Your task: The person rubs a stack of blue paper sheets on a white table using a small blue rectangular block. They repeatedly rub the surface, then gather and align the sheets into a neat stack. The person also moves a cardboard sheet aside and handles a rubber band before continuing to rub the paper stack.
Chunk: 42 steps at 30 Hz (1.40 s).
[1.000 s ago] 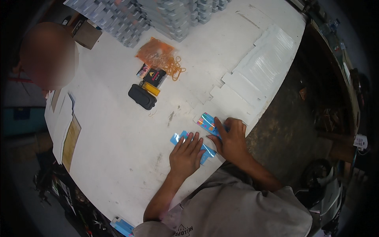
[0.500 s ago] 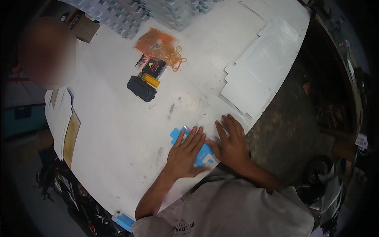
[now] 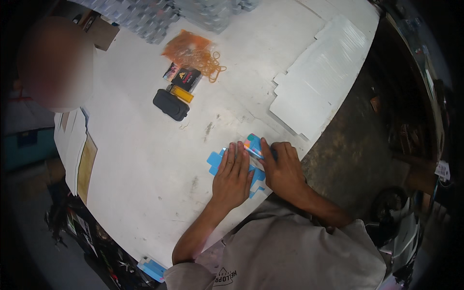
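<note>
Blue card (image 3: 214,161) lies flat near the edge of a white table (image 3: 140,164), its long axis running from upper left to lower right beneath the left hand (image 3: 232,181), whose fingers extend straight, grasping nothing. Left of the bent fingers of the right hand (image 3: 282,169) sits a colourful panel (image 3: 251,143); whether they pinch it cannot be told.

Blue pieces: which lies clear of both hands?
The blue piece beside the left sleeve; the other blue material lies under the left hand and against the right hand.
</note>
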Motion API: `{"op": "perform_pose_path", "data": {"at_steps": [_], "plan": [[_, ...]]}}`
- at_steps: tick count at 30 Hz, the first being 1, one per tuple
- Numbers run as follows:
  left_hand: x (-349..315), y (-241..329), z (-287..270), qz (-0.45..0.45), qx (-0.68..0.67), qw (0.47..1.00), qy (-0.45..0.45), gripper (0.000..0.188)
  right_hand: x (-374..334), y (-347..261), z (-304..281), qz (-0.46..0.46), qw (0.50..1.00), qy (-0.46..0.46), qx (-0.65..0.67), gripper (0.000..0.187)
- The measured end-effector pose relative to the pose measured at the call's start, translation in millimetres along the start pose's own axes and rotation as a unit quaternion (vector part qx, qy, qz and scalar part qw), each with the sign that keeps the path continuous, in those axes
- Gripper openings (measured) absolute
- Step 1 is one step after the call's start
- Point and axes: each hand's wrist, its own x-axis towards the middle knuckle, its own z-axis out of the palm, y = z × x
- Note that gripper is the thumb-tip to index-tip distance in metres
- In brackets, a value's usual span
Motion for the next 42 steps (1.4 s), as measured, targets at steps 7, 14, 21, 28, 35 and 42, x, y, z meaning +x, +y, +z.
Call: {"op": "perform_pose_path", "data": {"at_steps": [7, 14, 21, 28, 35, 42], "plan": [[16.6, -5.7, 3.9, 0.103, 0.065, 0.991, -0.05, 0.068, 4.4, 1.9, 4.4, 0.138, 0.978, -0.048, 0.151, 0.036], [31.9, 10.5, -26.6, 0.069, -0.109, 0.989, -0.073, 0.084, 2.6, 51.3, -2.7, 0.055, 0.995, 0.076, -0.039, 0.051], [15.6, 1.4, 9.5, 0.032, -0.073, 0.996, 0.031, 0.06, 14.8, 25.0, 1.0, 0.029, 0.994, 0.051, -0.092, 0.052], [31.4, 5.9, -1.2, 0.09, 0.013, 0.996, 0.003, 0.055, 8.3, 10.2, -7.6, 0.18, 0.949, -0.186, 0.182, 0.042], [38.5, 14.8, -18.1, 0.069, -0.107, 0.992, 0.004, 0.063, 24.6, 71.2, -8.0, 0.097, 0.984, 0.132, -0.068, 0.055], [6.6, -3.0, 14.6, 0.071, -0.009, 0.996, 0.054, 0.057, 16.1, 38.1, -4.6, 0.032, 0.998, 0.056, -0.019, 0.054]]}}
